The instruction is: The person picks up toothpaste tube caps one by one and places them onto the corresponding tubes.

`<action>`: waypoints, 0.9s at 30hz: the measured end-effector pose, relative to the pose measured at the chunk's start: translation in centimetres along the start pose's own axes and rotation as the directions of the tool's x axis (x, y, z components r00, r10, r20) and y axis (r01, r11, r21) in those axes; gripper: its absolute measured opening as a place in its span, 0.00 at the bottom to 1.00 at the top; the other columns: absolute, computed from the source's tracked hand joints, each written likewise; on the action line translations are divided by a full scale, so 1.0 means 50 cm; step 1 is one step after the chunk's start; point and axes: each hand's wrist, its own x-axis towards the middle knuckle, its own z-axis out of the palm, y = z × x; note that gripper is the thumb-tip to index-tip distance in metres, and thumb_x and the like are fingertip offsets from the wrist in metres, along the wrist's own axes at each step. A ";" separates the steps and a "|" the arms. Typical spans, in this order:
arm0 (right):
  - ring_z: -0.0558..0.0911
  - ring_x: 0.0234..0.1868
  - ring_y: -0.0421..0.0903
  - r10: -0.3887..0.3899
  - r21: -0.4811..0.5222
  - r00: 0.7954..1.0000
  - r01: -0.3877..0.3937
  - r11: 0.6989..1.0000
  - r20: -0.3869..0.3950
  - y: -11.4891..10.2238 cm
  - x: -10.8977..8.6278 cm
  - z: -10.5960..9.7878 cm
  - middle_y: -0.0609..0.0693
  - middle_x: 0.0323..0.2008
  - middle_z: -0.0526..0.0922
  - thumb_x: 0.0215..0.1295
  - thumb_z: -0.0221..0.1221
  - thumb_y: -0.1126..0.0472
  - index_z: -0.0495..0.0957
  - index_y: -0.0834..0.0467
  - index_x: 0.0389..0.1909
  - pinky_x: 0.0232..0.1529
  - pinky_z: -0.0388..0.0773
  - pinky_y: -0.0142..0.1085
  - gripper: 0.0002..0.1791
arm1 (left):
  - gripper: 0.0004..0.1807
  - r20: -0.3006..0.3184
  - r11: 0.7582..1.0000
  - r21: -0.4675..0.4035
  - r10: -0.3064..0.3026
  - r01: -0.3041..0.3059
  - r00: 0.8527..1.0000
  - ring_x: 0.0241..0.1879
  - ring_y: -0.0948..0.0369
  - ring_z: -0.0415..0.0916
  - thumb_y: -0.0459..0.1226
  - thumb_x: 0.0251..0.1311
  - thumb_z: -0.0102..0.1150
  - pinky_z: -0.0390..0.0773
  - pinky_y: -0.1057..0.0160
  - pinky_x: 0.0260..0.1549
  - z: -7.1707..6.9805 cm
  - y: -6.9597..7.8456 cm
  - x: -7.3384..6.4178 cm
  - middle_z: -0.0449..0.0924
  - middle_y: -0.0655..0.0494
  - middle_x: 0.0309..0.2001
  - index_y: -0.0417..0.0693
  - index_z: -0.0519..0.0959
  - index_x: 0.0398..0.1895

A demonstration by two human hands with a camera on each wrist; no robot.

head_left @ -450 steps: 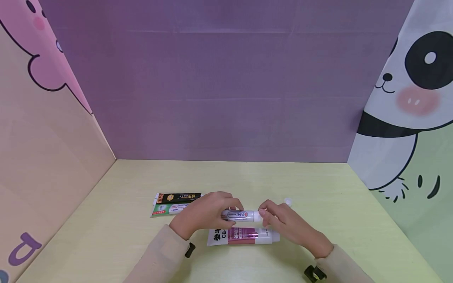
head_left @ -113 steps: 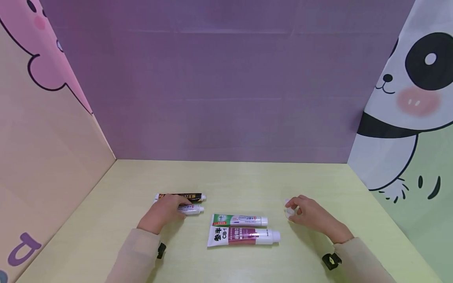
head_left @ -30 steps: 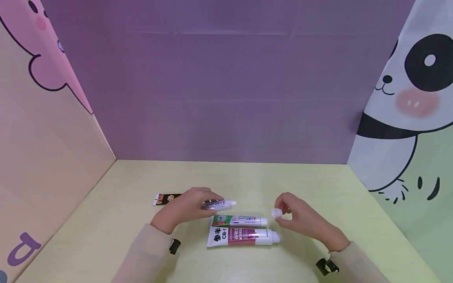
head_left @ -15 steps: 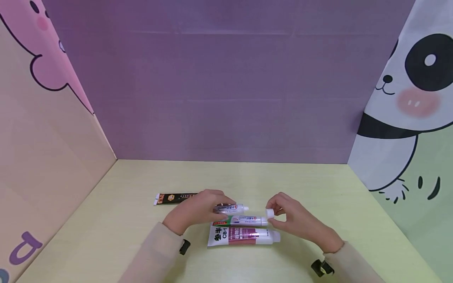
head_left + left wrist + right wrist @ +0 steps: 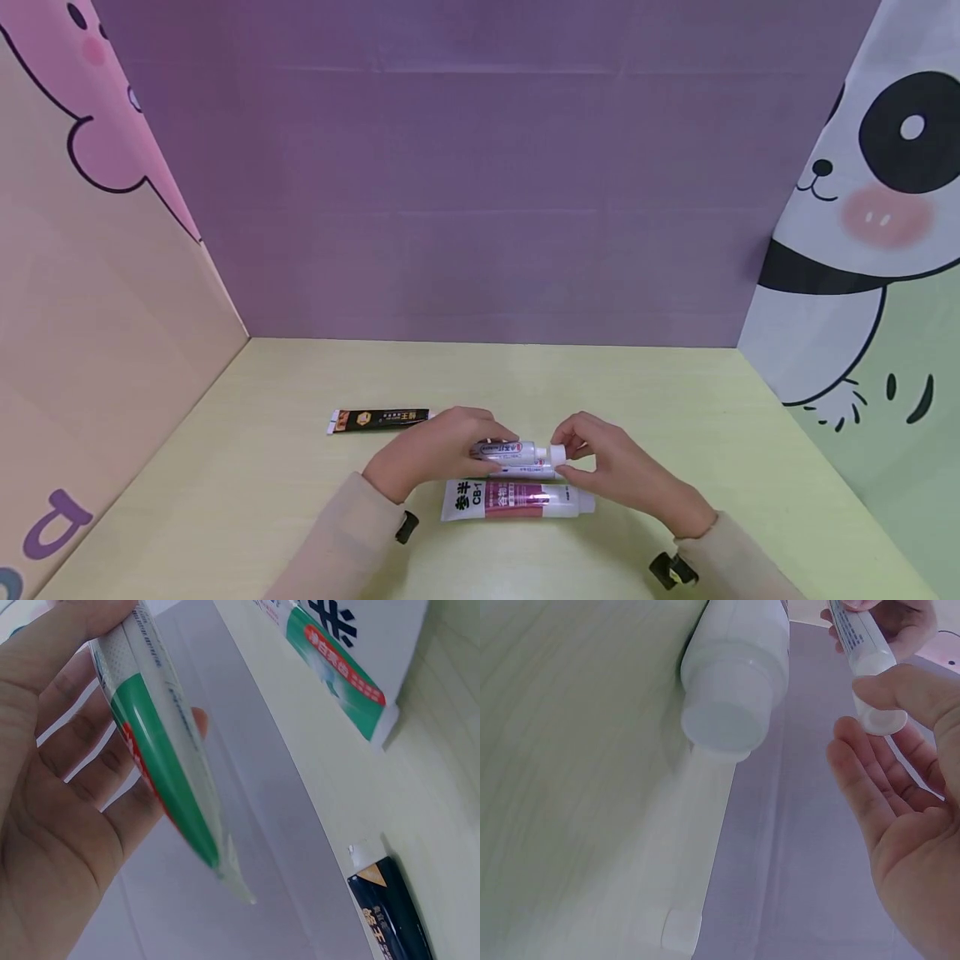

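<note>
My left hand (image 5: 438, 446) grips a small green-and-white toothpaste tube (image 5: 510, 451) above the table, its nozzle end pointing right. In the left wrist view the green tail of this toothpaste tube (image 5: 169, 772) hangs past the palm. My right hand (image 5: 626, 471) pinches a white screw cap (image 5: 557, 454) against the nozzle end. Seen from the right wrist, thumb and fingers hold the cap (image 5: 881, 720) in line with the tube; whether its thread has caught cannot be told. Beneath lies a similar green toothpaste tube (image 5: 525, 472), partly hidden, beside a larger purple-and-white toothpaste tube (image 5: 513, 501).
A black toothpaste tube (image 5: 381, 420) lies at the back left; its open nozzle (image 5: 365, 853) shows in the left wrist view. Another white cap (image 5: 682, 930) rests on the table. A purple wall (image 5: 480, 183) closes off the back of the pale table (image 5: 570, 383).
The left hand has picked up the green-and-white toothpaste tube from beside the black one and carried it right. The right hand has brought the cap left, and the two now meet.
</note>
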 end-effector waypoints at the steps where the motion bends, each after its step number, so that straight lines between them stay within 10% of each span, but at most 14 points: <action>1: 0.82 0.39 0.38 -0.001 0.006 1.000 0.001 1.000 0.000 -0.001 0.000 0.001 0.43 0.41 0.78 0.57 0.70 0.71 0.74 0.55 0.44 0.41 0.83 0.39 0.18 | 0.18 0.002 1.000 0.001 0.003 -0.003 1.000 0.36 0.70 0.73 0.38 0.61 0.70 0.76 0.73 0.39 0.000 0.002 0.001 0.82 0.60 0.42 0.46 0.84 0.54; 27: 0.80 0.35 0.40 -0.002 0.013 1.000 0.002 1.000 0.004 -0.003 -0.001 0.012 0.40 0.39 0.79 0.61 0.69 0.67 0.75 0.53 0.45 0.37 0.82 0.38 0.16 | 0.17 -0.010 0.999 0.030 0.024 -0.024 1.000 0.33 0.71 0.71 0.37 0.59 0.71 0.75 0.74 0.36 0.007 0.012 0.005 0.80 0.62 0.38 0.48 0.85 0.52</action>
